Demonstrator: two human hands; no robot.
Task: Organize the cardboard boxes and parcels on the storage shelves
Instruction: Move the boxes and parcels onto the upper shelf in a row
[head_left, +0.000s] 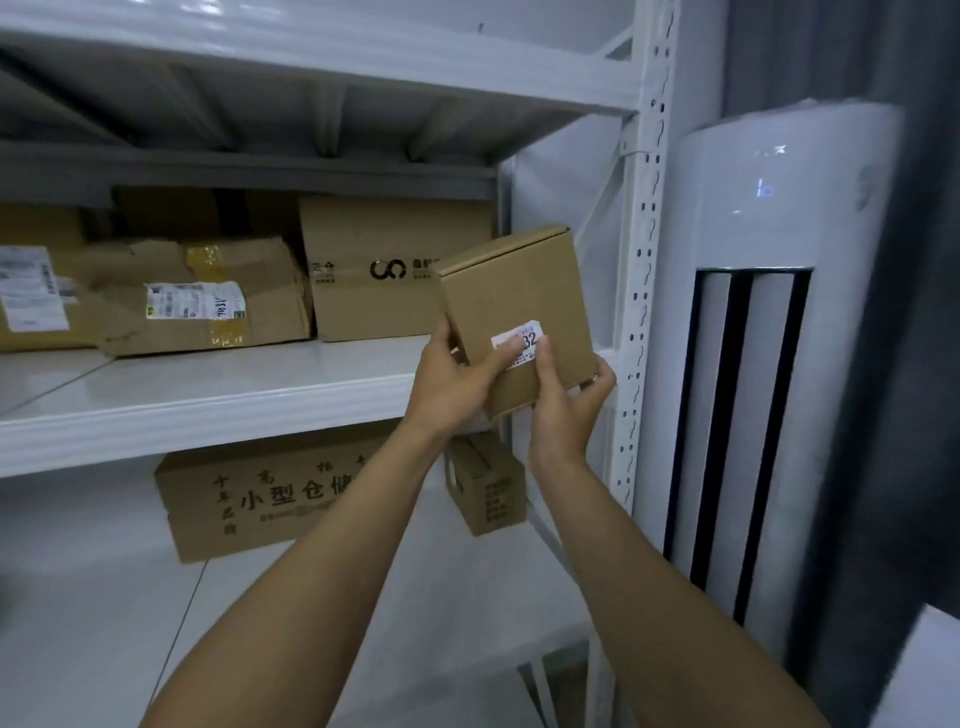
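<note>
White metal shelving fills the view, with a tall white air conditioner (769, 208) standing just beside its right post. Both hands hold a small cardboard box (519, 291) in the air, in front of the right end of the middle shelf (208, 421). The left hand (452, 384) grips its left lower edge, and the right hand (566, 410) grips its lower right corner, thumb on a white label (525, 340). Farther back on that shelf lie a crumpled parcel (208, 296) and a logo-printed box (374, 270). Two more boxes sit on the shelf below.

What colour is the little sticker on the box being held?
White, with dark print, on the small box; head view.
</note>
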